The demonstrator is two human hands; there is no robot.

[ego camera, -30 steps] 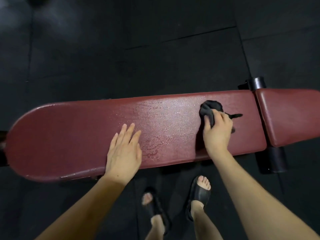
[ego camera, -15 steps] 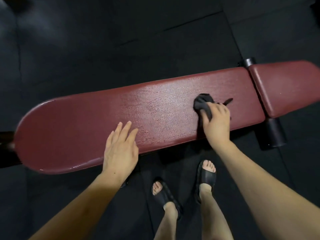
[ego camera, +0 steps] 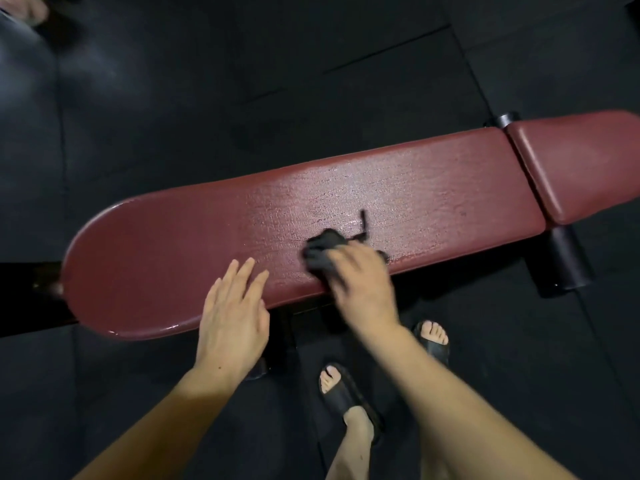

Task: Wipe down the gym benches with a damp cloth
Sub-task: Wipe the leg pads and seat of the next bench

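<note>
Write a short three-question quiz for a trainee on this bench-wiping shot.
1. True or false: the left hand lies flat with straight fingers on the long red pad.
2. Which hand has its grip on the black cloth? A) left hand B) right hand C) neither
3. Fill in: beyond the gap at the long pad's right end sits a shorter ___ pad.

Key: 1 true; 2 B; 3 red
</note>
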